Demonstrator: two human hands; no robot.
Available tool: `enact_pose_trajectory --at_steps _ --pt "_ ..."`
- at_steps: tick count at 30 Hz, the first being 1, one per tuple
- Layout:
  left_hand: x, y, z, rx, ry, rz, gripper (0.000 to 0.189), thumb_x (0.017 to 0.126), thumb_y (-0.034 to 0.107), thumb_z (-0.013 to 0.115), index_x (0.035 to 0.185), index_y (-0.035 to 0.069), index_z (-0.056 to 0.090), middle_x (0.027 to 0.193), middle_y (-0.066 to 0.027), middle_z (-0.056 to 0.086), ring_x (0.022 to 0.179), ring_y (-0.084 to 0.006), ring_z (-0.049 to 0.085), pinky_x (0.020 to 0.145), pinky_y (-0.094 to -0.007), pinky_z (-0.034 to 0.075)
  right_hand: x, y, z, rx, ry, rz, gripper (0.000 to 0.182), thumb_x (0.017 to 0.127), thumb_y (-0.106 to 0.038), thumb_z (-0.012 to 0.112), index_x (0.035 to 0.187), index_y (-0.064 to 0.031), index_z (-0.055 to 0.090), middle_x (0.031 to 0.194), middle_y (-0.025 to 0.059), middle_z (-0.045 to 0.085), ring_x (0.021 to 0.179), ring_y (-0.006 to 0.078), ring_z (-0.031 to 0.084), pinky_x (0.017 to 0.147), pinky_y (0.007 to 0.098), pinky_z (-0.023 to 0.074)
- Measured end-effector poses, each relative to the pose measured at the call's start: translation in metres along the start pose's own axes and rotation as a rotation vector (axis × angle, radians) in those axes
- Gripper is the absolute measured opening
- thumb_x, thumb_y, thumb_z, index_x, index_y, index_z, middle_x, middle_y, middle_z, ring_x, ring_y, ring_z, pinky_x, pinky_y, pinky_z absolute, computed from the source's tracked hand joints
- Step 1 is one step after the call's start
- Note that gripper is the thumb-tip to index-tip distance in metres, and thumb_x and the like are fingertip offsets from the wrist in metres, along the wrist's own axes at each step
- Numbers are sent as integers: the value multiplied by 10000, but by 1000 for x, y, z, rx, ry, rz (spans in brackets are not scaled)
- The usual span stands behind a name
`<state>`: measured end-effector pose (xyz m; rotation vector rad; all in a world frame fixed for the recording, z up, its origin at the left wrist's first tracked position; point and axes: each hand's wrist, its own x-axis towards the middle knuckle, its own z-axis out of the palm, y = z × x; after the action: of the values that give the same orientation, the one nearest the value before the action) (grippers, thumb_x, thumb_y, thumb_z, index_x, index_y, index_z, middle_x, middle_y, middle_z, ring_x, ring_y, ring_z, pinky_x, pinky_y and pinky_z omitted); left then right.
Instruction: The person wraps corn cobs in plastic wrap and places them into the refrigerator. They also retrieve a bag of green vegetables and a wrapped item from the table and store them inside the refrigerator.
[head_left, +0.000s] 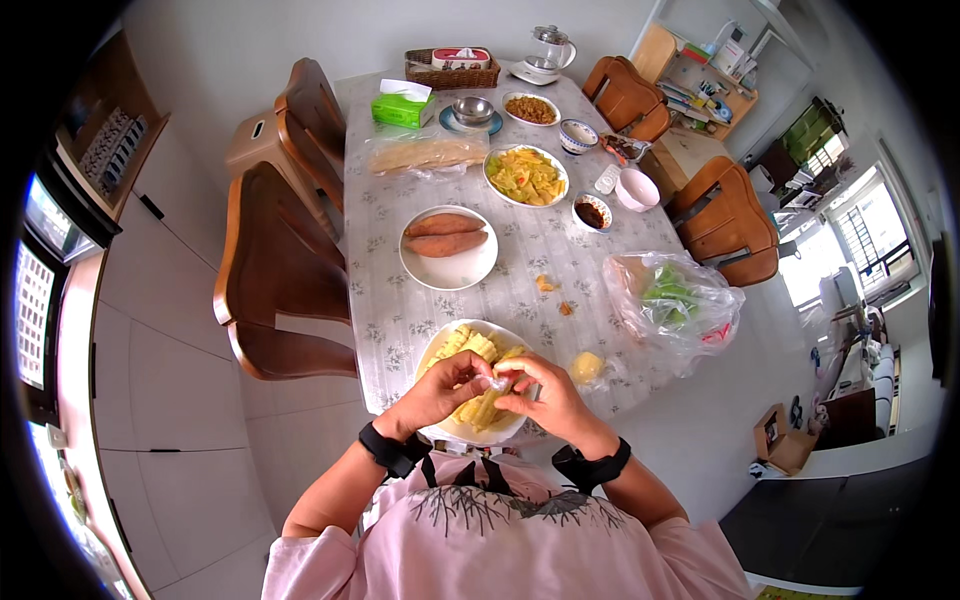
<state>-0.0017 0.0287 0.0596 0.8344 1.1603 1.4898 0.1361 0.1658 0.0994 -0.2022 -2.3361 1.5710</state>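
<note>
Both hands meet over a white plate (495, 327) of corn cobs (472, 346) at the table's near edge. The fingertips of my left hand (441, 391) and my right hand (553, 397) pinch a small crumpled piece of transparent plastic film (498, 383) between them. My hands hide part of the corn. Right of the plate lies a round yellow food piece (586, 367), with thin plastic by it. Beyond the corn, two sweet potatoes (445, 244) rest on a round white plate (448, 276).
A plastic bag (667, 304) with green contents lies at the right edge. Small orange-brown scraps (544, 283) lie mid-table. Farther back are a dish of yellow slices (526, 177), a dark sauce bowl (592, 215), a pink bowl (637, 189) and a glass kettle (547, 54). Wooden chairs (289, 285) flank the table.
</note>
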Motion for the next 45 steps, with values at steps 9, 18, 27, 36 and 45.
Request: enact_pose_trajectory --at_steps 9,18,27,36,45 --pt "4 -1 -9 195 -26 13 155 872 170 554 944 41 507 819 25 498 733 -59 465 675 -210 408 0 25 -5 363 17 238 73 838 -81 579 862 -15 561 807 12 586 703 51 521 638 200 422" --pt "4 -2 -7 78 -32 -31 185 899 223 506 982 57 497 771 38 454 667 -48 432 615 -190 381 1 37 -2 961 96 313 73 891 -142 503 913 -72 500 971 41 568 811 67 489 745 213 392" --pt "5 4 -7 -32 -58 -92 159 933 157 418 1034 49 477 718 31 436 657 -58 442 631 -192 381 7 34 -4 1044 104 345 106 916 -178 452 914 -75 476 887 88 587 737 163 564 689 298 467" --pt "7 -3 4 150 -18 -21 92 838 23 374 903 40 436 770 6 438 720 -86 455 667 -215 396 4 43 3 1011 150 393 128 917 -203 459 896 -78 472 770 63 569 637 132 533 592 247 438" --pt "6 7 7 -3 130 28 57 863 144 516 872 96 486 708 70 431 551 -9 323 466 -162 242 -1 35 -6 949 113 412 91 914 -186 469 890 -99 474 630 -25 417 544 61 393 518 212 380"
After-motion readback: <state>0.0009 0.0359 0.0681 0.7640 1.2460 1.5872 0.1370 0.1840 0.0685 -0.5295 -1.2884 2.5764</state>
